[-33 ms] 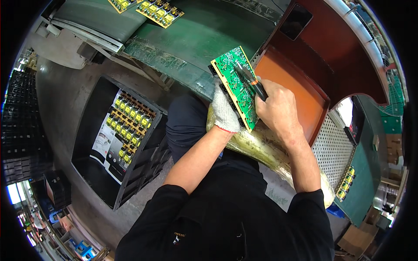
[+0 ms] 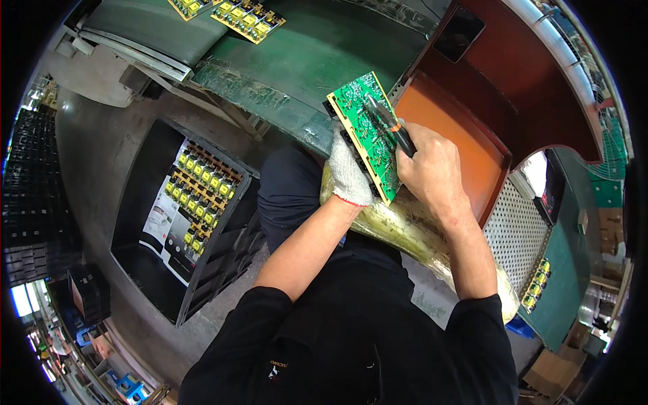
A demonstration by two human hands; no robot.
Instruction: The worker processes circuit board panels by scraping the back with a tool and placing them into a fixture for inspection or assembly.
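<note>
My left hand (image 2: 349, 174), in a white knit glove with a red-edged cuff, grips a green printed circuit board (image 2: 370, 138) by its lower left side. The board is tilted, solder side up, and dark parts show along its left edge underneath. Bare and closed, my right hand (image 2: 432, 165) holds a pair of cutters (image 2: 391, 125) with dark handles and an orange band. Their metal tip is at the board's upper middle, among the solder points; whether it touches a lead I cannot tell. The fingers under the board are hidden.
At left, a black crate (image 2: 135, 250) holds rows of boards with yellow parts (image 2: 202, 182). More boards (image 2: 250, 21) lie on the green bench (image 2: 283, 74). An orange-floored tray (image 2: 445, 121) stands at right, beside a perforated plate (image 2: 516, 229). A plastic-wrapped yellowish roll (image 2: 418, 243) crosses my lap.
</note>
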